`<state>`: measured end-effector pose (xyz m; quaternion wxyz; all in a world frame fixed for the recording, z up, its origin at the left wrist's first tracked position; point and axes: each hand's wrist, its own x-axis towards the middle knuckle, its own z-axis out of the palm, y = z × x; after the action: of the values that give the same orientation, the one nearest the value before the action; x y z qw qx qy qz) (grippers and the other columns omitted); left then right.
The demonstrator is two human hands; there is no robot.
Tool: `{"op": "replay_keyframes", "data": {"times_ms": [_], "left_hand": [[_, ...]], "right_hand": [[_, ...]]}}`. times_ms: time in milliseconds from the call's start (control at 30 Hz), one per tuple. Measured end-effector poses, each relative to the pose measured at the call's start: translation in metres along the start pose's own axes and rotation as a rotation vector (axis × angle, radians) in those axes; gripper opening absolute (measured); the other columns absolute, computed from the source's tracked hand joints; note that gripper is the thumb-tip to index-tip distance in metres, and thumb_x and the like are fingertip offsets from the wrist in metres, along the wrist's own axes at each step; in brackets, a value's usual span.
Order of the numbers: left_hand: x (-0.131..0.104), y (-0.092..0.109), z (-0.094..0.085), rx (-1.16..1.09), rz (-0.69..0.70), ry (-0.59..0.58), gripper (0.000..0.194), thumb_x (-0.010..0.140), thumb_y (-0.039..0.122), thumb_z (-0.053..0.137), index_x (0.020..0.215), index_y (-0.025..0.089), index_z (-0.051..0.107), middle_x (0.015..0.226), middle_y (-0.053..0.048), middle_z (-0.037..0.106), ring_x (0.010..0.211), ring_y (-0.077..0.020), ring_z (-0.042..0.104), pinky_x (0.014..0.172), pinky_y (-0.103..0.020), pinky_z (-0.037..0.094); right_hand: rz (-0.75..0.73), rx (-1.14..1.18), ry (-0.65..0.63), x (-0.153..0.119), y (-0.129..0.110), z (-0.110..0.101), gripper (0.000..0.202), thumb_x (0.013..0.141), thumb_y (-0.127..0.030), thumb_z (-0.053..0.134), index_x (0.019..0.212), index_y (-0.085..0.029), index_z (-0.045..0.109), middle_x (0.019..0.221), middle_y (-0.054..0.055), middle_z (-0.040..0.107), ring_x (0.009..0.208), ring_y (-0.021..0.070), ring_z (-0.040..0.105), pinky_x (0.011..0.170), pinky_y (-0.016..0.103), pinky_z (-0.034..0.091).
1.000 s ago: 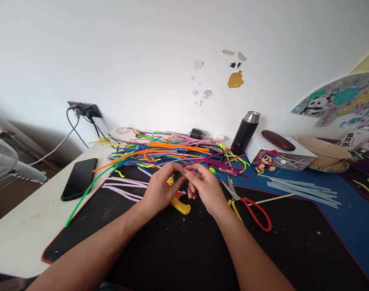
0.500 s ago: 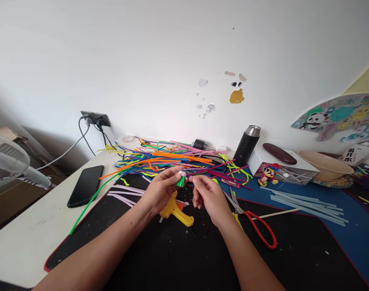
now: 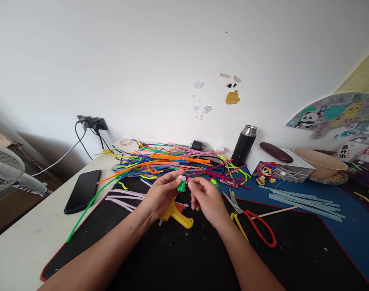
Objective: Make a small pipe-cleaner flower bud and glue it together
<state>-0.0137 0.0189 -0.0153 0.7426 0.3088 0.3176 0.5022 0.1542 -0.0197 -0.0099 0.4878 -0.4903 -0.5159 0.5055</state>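
My left hand [image 3: 162, 192] pinches a small green and white fuzzy piece [image 3: 181, 185] between thumb and fingertips. Close on its right side, my right hand [image 3: 206, 197] is closed, thumb against forefinger; whatever those fingertips hold is too small to make out. Beneath the hands lies a yellow glue gun [image 3: 181, 218] on the black mat [image 3: 178, 262], partly covered by my left hand. Scissors with red handles [image 3: 257, 226] rest to the right of my right hand.
Behind the hands spreads a pile of coloured pipe cleaners [image 3: 160, 159]. A black phone [image 3: 83, 190] lies at left. At right stand a black flask [image 3: 244, 145], a small figurine [image 3: 266, 173] and a white box [image 3: 281, 163], near translucent glue sticks [image 3: 305, 206].
The camera view has shifted slightly. Both hands and the green and white piece sit a little lower in the picture, and my right fingertips are slightly lower beside the piece.
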Motion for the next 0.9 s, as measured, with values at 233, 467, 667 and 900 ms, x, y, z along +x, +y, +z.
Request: {"op": "replay_keyframes", "data": {"times_ms": [233,467,667,900], "left_hand": [[-0.0047,-0.0017,0.0074,0.048,0.011,-0.029,0.033,0.064,0.027,0.102,0.09,0.017,0.084,0.087,-0.003,0.077,0.081,-0.0114,0.068,0.076,-0.02,0.054],[-0.0047,0.0006,0.007,0.079,0.039,-0.016,0.035,0.062,0.031,0.103,0.086,0.016,0.083,0.082,-0.002,0.076,0.077,-0.0111,0.068,0.073,-0.021,0.054],[-0.0043,0.0013,0.0075,0.058,0.023,0.001,0.04,0.057,0.03,0.105,0.087,0.014,0.084,0.085,-0.004,0.079,0.079,-0.0126,0.071,0.076,-0.021,0.057],[-0.0042,-0.0015,0.0069,0.103,0.022,-0.03,0.037,0.063,0.03,0.102,0.091,0.015,0.083,0.089,-0.006,0.08,0.079,-0.014,0.072,0.078,-0.023,0.057]], "right_hand": [[-0.011,-0.004,0.027,0.0018,0.0005,-0.0027,0.038,0.091,-0.059,0.067,0.095,-0.021,0.064,0.053,-0.007,0.056,0.043,0.0134,0.055,0.043,0.023,0.04],[-0.006,-0.009,0.008,0.0012,0.0003,-0.0024,0.038,0.093,-0.058,0.066,0.1,-0.02,0.067,0.055,-0.006,0.056,0.044,0.0134,0.056,0.043,0.023,0.04],[-0.015,-0.034,0.02,0.0014,0.0001,-0.0034,0.035,0.093,-0.055,0.066,0.098,-0.021,0.065,0.055,-0.006,0.056,0.044,0.0137,0.056,0.043,0.023,0.039],[-0.049,-0.14,0.068,-0.0021,-0.0029,-0.0041,0.026,0.097,-0.047,0.06,0.092,-0.022,0.064,0.053,-0.006,0.057,0.045,0.015,0.056,0.049,0.026,0.043]]}}
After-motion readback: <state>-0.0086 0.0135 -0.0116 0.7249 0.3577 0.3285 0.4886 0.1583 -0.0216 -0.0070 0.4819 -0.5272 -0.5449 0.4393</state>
